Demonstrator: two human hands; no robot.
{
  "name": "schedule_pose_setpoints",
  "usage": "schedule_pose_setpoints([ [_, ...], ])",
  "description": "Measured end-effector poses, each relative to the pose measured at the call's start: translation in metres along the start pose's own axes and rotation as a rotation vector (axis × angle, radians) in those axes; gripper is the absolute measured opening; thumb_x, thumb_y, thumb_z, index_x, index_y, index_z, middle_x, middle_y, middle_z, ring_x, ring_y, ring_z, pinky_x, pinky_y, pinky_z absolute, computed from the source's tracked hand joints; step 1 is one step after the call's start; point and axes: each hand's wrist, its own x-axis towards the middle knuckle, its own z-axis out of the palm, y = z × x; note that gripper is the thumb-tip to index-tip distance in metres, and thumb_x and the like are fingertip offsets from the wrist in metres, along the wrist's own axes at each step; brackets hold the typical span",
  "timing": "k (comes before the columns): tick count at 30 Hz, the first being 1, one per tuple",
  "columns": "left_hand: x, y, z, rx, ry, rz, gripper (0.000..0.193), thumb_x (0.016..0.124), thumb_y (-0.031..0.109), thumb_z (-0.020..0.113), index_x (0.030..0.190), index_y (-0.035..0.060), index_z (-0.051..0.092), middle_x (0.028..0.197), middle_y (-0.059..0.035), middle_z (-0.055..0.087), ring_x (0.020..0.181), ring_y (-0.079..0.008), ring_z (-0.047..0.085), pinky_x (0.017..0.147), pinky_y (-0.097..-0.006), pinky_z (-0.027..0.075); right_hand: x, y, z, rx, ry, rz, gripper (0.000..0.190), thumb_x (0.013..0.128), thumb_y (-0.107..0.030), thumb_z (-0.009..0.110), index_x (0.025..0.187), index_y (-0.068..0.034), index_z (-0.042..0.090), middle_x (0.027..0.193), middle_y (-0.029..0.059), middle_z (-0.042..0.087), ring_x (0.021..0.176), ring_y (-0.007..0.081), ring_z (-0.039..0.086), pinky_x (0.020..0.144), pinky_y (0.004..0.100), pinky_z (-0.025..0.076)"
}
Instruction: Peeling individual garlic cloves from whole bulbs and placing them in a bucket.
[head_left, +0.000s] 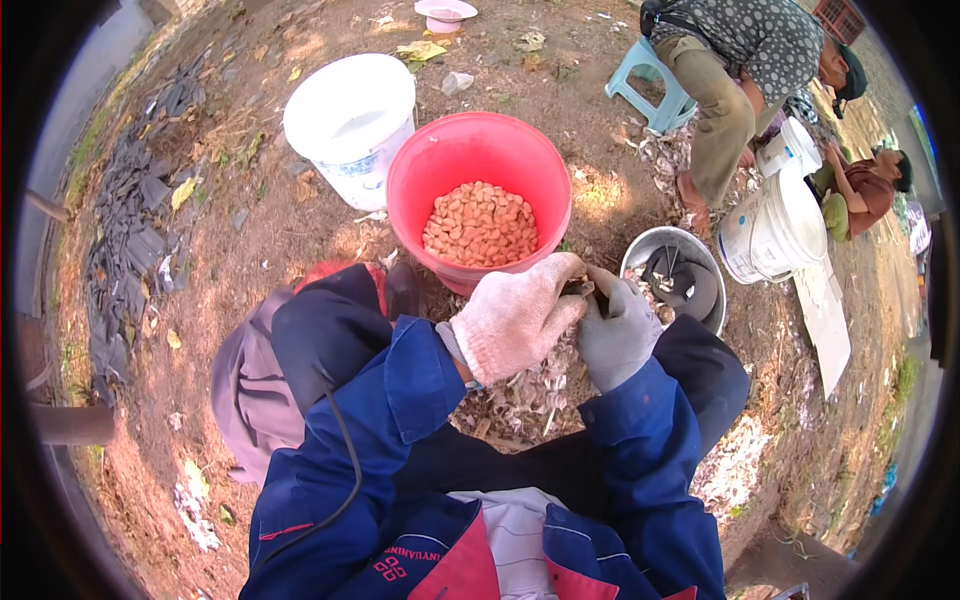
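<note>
My left hand (517, 319), in a white knitted glove, and my right hand (619, 330), in a grey glove, meet fingertip to fingertip. Between their fingers is a small dark item, mostly hidden, perhaps a garlic clove. Just beyond them stands a red plastic bucket (480, 131) holding many small peeled cloves (480, 225). To the right of my right hand, a metal bowl (721, 300) contains unpeeled cloves and a dark object of unclear kind. Papery garlic skins (536, 397) litter the ground below my hands.
A white bucket (360, 161) stands left of the red one. At right, a person (735, 82) bends forward by a light-blue plastic stool (652, 86). Near them are white buckets (772, 225), a flat board (821, 322) and another seated person (862, 187).
</note>
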Motion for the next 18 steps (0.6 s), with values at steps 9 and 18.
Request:
schedule_pose_setpoints([
  [9, 0.000, 0.006, 0.004, 0.074, 0.051, 0.063, 0.024, 0.097, 0.013, 0.064, 0.119, 0.0040, 0.061, 0.098, -0.0225, 0.069, 0.092, -0.0428, 0.070, 0.076, -0.0469, 0.056, -0.004, 0.001, 0.006, -0.043, 0.003, -0.015, 0.027, 0.088, -0.005, 0.071, 0.115, -0.005, 0.072, 0.095, 0.0185, 0.073, 0.088, 0.0375, 0.072, 0.076, 0.0465, 0.057],
  [18, 0.003, -0.005, 0.025, 0.048, 0.183, 0.081, 0.018, 0.098, 0.011, 0.062, 0.114, 0.0014, 0.061, 0.096, -0.0231, 0.067, 0.089, -0.0444, 0.068, 0.073, -0.0484, 0.055, -0.005, 0.003, 0.013, -0.140, 0.053, -0.050, 0.026, 0.088, -0.011, 0.071, 0.114, -0.006, 0.072, 0.095, 0.0167, 0.073, 0.086, 0.0366, 0.071, 0.073, 0.0468, 0.057],
])
